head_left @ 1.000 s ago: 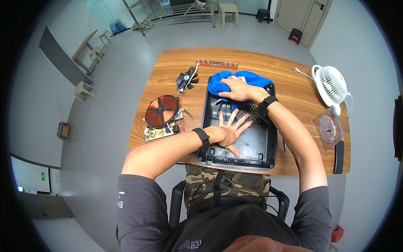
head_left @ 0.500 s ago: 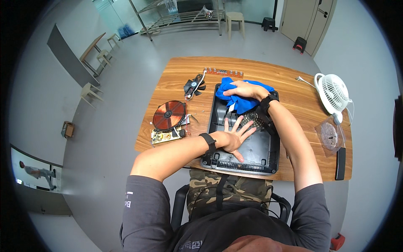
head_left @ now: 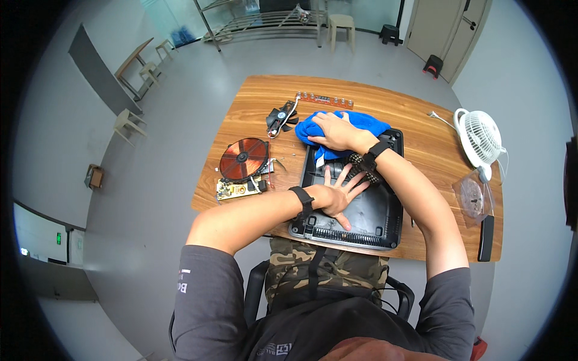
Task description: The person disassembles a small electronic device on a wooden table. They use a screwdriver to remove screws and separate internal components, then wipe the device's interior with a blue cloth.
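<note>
A black plastic appliance housing (head_left: 368,218) lies open side up near the table's front edge, with vent slots along its near rim and a round grille partly covered at its far half. My left hand (head_left: 337,197) lies flat in it, fingers spread, holding nothing. At the housing's far left corner, my right hand (head_left: 336,130) presses and grips a bunched blue cloth (head_left: 374,124). The cloth covers the far rim and spills past the left corner, a small white tag hanging from it.
To the left lie a copper induction coil (head_left: 256,157), a circuit board (head_left: 236,189) and a small black fan (head_left: 282,118). A narrow board (head_left: 325,100) sits beyond the cloth. On the right are a white fan (head_left: 479,137), a clear plastic bag (head_left: 471,198) and a black bar (head_left: 486,239).
My right hand has slid the blue cloth leftward along the housing's far edge to its left corner. My left hand stays spread in the housing. The view has shifted slightly.
</note>
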`<action>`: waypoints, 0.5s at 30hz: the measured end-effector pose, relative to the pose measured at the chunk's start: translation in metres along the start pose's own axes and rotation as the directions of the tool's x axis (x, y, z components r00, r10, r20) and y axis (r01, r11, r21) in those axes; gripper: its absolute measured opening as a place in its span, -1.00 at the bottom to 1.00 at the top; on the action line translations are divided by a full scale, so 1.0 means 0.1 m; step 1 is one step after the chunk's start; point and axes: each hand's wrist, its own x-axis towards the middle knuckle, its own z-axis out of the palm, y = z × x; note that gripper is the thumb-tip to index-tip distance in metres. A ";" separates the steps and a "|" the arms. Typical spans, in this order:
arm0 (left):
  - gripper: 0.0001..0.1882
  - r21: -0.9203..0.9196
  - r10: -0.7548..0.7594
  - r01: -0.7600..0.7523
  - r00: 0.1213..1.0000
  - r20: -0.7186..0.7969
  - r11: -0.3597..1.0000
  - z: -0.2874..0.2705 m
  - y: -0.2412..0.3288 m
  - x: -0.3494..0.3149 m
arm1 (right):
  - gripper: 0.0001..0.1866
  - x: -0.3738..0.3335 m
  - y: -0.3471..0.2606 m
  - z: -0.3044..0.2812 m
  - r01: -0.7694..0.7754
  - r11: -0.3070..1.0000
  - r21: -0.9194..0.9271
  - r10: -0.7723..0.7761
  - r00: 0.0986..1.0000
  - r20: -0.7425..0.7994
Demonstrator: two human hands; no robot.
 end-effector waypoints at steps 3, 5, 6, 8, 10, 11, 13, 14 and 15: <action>0.57 -0.016 0.011 -0.011 1.000 -0.013 1.000 -0.01 0.02 0.00 | -0.31 0.02 -0.04 0.12 -0.043 0.998 -0.050 0.039 0.996 -0.078; 0.57 -0.030 0.002 -0.002 1.000 -0.007 1.000 -0.02 0.02 0.00 | -0.29 0.02 -0.05 0.18 -0.058 0.997 -0.058 0.052 0.993 -0.105; 0.57 -0.037 0.000 0.000 1.000 -0.003 0.999 -0.02 0.02 0.00 | -0.29 0.01 -0.06 0.18 -0.056 0.997 -0.052 0.051 0.994 -0.101; 0.58 -0.042 0.004 -0.004 1.000 -0.005 0.999 -0.01 -0.01 0.00 | -0.29 -0.02 -0.04 0.17 -0.043 0.999 -0.020 0.041 0.996 -0.083; 0.58 -0.059 0.004 -0.005 1.000 -0.012 0.998 0.02 -0.01 0.00 | -0.30 -0.11 0.01 0.23 0.023 0.998 -0.061 -0.030 0.994 -0.109; 0.58 -0.055 0.000 0.000 1.000 -0.006 0.998 0.02 -0.01 0.01 | -0.30 -0.15 0.06 0.27 0.055 0.995 -0.086 -0.066 0.990 -0.126; 0.58 -0.048 -0.009 0.010 1.000 0.006 0.999 0.00 0.01 0.01 | -0.30 -0.17 0.12 0.37 0.047 0.995 -0.086 -0.059 0.988 -0.141; 0.58 -0.044 -0.012 0.012 1.000 0.009 0.999 -0.01 0.02 0.01 | -0.29 -0.18 0.11 0.36 0.038 0.996 -0.078 -0.049 0.989 -0.141; 0.59 -0.039 -0.013 0.014 1.000 0.012 0.999 -0.01 0.03 0.01 | -0.28 -0.18 0.11 0.34 0.030 0.997 -0.069 -0.040 0.989 -0.139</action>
